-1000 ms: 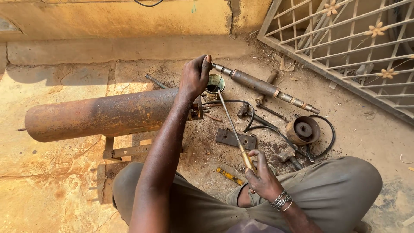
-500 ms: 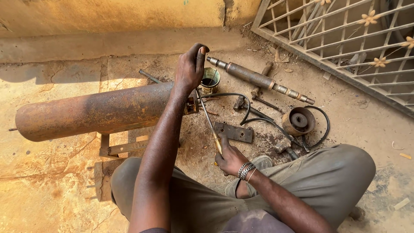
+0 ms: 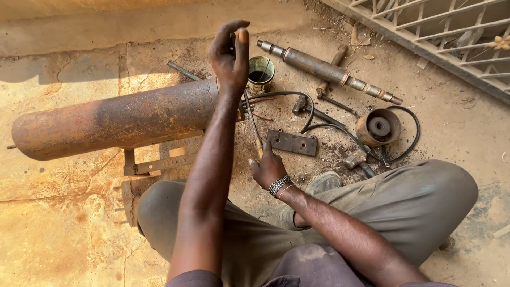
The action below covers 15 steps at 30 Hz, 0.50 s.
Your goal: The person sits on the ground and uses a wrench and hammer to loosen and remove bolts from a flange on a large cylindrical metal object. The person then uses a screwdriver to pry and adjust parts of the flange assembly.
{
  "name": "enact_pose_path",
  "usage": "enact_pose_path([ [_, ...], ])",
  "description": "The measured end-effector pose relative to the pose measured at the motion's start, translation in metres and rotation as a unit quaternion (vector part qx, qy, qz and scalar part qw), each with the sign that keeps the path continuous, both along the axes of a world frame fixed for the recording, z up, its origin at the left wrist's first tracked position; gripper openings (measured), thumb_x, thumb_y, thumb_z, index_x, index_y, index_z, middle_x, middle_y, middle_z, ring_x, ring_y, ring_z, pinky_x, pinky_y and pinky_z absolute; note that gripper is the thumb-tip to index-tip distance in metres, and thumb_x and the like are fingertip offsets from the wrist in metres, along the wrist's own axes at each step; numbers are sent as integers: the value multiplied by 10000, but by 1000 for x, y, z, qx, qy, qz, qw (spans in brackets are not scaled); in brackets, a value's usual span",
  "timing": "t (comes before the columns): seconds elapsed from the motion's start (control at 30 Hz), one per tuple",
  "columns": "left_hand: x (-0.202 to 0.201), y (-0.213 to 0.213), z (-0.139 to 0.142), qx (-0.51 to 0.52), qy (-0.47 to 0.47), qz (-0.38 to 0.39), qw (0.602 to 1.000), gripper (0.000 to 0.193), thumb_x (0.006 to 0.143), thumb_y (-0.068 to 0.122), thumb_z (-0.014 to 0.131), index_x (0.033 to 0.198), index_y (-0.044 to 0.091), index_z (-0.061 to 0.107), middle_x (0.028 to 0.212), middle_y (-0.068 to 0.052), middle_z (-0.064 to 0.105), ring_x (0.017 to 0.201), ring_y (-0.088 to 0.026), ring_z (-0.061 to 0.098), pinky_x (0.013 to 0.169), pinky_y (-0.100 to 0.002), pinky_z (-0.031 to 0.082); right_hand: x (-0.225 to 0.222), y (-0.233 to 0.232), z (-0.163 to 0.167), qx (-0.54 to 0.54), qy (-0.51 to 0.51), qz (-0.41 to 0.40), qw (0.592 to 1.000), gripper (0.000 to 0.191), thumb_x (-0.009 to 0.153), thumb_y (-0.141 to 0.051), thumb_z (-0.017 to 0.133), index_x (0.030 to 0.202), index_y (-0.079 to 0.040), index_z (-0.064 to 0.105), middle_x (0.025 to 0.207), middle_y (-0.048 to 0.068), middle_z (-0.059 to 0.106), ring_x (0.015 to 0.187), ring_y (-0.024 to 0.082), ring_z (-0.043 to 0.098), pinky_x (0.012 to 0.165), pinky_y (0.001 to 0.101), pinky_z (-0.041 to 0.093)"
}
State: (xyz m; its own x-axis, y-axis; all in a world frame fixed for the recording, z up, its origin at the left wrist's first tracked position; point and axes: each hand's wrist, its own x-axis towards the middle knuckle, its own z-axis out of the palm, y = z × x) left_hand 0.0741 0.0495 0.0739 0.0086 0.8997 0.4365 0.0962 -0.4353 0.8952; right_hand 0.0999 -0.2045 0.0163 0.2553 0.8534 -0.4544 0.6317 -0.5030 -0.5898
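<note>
My left hand is raised above the right end of a long rusty steel cylinder, fingers pinched together around a small object I cannot make out. My right hand, with a bead bracelet on the wrist, grips the lower end of a thin rod-like tool that slants up toward the cylinder's end. A small open tin can with dark contents stands just right of my left hand.
On the dirt floor lie a long metal shaft, a flat steel plate with holes, a round rusty pulley-like part, black hoses and a metal bracket. A metal grille fills the top right. My knees frame the foreground.
My right hand slid the thin tool lower and leftward, closer to the cylinder's end. My left hand stayed at the cylinder's end, fingers now lifted and pinched.
</note>
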Motion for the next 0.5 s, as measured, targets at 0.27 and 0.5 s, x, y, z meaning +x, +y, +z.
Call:
enact_pose_path([
  [0.27, 25, -3, -2, 147, -180, 105, 967, 168, 1100, 191, 593, 1183, 97, 705, 1046, -101, 779, 978, -141, 771, 861, -258, 669, -3, -17, -3, 69, 23, -13, 997, 620, 913, -88, 620, 1429, 20, 292, 711, 239, 690, 552, 355, 712, 487, 441, 595],
  [0.5, 33, 34, -27, 51, -27, 263, 963, 117, 917, 144, 684, 823, 84, 648, 675, 9, 569, 581, -96, 484, 562, -248, 415, -6, -24, 8, 86, 48, -28, 995, 603, 906, -39, 578, 1436, 20, 297, 697, 271, 677, 577, 395, 707, 529, 475, 604],
])
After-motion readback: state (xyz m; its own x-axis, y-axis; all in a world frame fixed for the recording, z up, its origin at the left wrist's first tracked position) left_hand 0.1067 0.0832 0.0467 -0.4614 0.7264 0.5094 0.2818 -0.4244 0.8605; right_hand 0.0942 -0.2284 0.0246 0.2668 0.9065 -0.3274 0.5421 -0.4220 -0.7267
